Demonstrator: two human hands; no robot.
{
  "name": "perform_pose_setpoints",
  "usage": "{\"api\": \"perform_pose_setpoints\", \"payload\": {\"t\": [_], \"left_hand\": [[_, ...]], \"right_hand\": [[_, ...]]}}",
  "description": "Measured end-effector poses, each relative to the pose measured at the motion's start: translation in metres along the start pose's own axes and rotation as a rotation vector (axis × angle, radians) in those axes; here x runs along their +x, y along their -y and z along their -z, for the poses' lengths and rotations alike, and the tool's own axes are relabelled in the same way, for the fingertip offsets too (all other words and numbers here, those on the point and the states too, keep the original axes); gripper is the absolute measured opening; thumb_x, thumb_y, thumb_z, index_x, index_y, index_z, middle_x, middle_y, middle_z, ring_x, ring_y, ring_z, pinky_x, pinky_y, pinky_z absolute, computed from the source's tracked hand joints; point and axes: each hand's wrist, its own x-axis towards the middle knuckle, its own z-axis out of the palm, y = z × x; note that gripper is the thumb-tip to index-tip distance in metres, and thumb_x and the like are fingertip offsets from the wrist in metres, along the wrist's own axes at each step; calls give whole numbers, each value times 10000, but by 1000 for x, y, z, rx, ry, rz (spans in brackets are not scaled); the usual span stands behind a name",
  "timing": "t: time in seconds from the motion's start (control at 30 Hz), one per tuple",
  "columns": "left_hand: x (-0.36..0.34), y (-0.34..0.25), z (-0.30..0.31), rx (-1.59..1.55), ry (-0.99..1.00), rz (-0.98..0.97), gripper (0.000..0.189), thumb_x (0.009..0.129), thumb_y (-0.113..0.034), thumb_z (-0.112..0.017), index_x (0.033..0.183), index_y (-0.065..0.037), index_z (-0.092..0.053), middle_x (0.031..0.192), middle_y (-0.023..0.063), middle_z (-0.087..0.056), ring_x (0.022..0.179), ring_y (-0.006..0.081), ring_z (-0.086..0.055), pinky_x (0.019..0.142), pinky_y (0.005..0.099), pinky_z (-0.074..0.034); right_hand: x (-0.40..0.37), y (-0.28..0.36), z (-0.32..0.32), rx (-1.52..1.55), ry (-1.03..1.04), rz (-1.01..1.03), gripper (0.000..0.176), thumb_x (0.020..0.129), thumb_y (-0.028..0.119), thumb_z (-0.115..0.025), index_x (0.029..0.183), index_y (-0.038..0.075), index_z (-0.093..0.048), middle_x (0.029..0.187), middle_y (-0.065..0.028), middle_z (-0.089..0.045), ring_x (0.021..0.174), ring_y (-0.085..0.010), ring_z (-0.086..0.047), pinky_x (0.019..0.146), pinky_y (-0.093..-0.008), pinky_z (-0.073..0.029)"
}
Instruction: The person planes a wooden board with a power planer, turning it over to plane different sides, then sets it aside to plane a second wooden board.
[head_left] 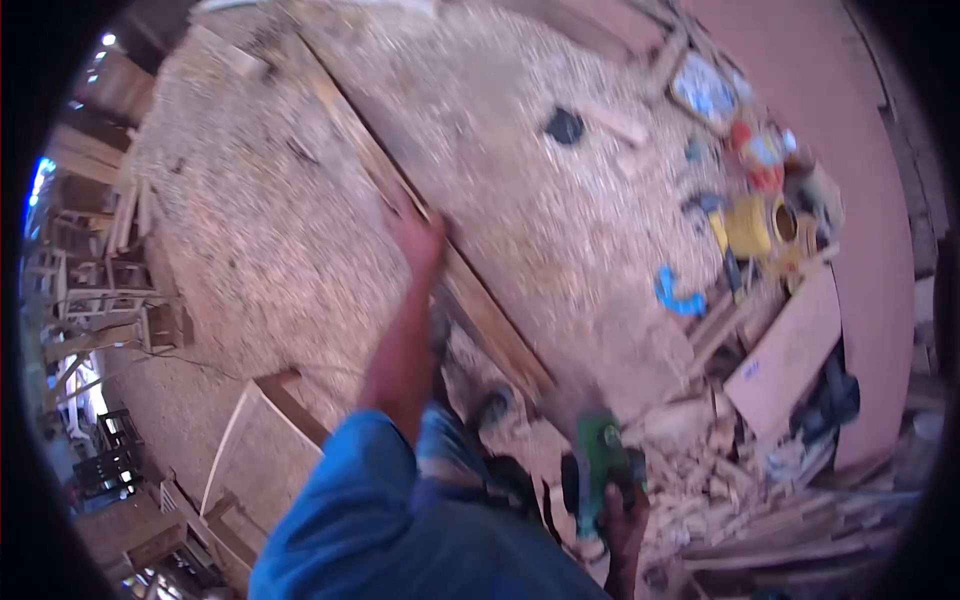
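A long, narrow wooden plank [489,315] slants from the upper left down towards my right side. My left hand [416,236] reaches forward and grips it near its middle, fingers across the wood. At the plank's near end is a green hand-held power tool [598,450] with black parts, held in my right hand [624,518]. A blurred haze of dust hangs just ahead of the tool, where it meets the plank's end. My right fingers wrap the tool's handle and are partly hidden.
Shavings cover the ground [260,230]. To the right lie a yellow container [745,228], a blue curved piece [680,292], a pale board [790,355] and heaped offcuts [720,470]. A wooden frame [245,440] stands at lower left, and a dark round object [565,126] lies beyond the plank.
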Motion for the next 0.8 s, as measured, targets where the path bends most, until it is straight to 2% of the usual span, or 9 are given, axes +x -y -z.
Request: {"api": "perform_pose_setpoints", "payload": {"t": [0.03, 0.1, 0.2, 0.27, 0.3, 0.4, 0.5, 0.57, 0.8], "left_hand": [[25, 12, -7, 25, 9, -6, 988, 847, -219, -686, 1716, -107, -228, 1672, 415, -215, 1528, 594, -250, 1279, 582, -239], [49, 17, -13, 102, 24, -7, 971, 851, -256, -690, 1701, -83, -255, 1648, 453, -212, 1511, 613, -266, 1277, 583, -243], [51, 21, -14, 194, 21, -31, 964, 859, -301, -700, 1685, -46, -275, 1635, 473, -211, 1511, 627, -267, 1274, 585, -249], [53, 25, -13, 275, -21, -117, 972, 849, -332, -706, 1676, -36, -287, 1614, 493, -231, 1496, 636, -295, 1254, 580, -300], [53, 27, -15, 353, -32, -159, 964, 885, -365, -678, 1667, 16, -262, 1659, 440, -216, 1517, 639, -257, 1262, 625, -255], [56, 27, -16, 470, 33, -181, 971, 919, -386, -640, 1664, 79, -228, 1724, 371, -162, 1569, 636, -130, 1301, 632, -144], [56, 36, -21, 517, -31, -250, 940, 954, -422, -615, 1651, 85, -241, 1734, 319, -205, 1543, 662, -169, 1260, 691, -198], [54, 34, -21, 527, -19, -229, 940, 952, -419, -617, 1653, 83, -241, 1726, 331, -214, 1542, 666, -164, 1266, 685, -187], [55, 24, -20, 534, -25, -216, 915, 950, -386, -600, 1645, 99, -253, 1715, 350, -224, 1523, 690, -172, 1267, 692, -175]], "right_hand": [[7, 24, -4, 4, 35, -69, 473, 981, 332, -765, 1262, -38, -681, 934, -81, -751, 776, -192, -663, 708, -366, -550], [31, -5, -10, -28, 18, 228, 432, 996, 384, -753, 1197, 15, -654, 738, 21, -587, 594, -69, -544, 516, -281, -431], [44, -1, -19, -85, 53, 130, 527, 929, 387, -822, 1250, 0, -664, 913, -120, -755, 750, -207, -679, 702, -385, -566], [53, 19, -29, -213, 54, 263, 508, 903, 386, -853, 1197, 20, -660, 878, -137, -745, 720, -231, -697, 682, -394, -567], [56, 26, -36, -272, 56, 335, 501, 891, 386, -869, 1171, 30, -658, 860, -146, -740, 705, -243, -705, 672, -398, -568], [71, 20, -54, -295, 126, 398, 476, 867, 370, -899, 1087, 40, -637, 803, -153, -718, 680, -279, -724, 641, -396, -564], [84, 27, -74, -386, 139, 524, 482, 856, 376, -911, 1049, 51, -612, 781, -175, -709, 690, -379, -734, 610, -433, -571], [93, 20, -86, -436, 151, 595, 477, 867, 390, -898, 1054, 59, -611, 792, -206, -710, 731, -456, -722, 613, -482, -574], [100, 43, -112, -395, 151, 577, 392, 885, 291, -881, 1043, 41, -624, 756, -182, -694, 668, -412, -700, 600, -448, -534]]}}
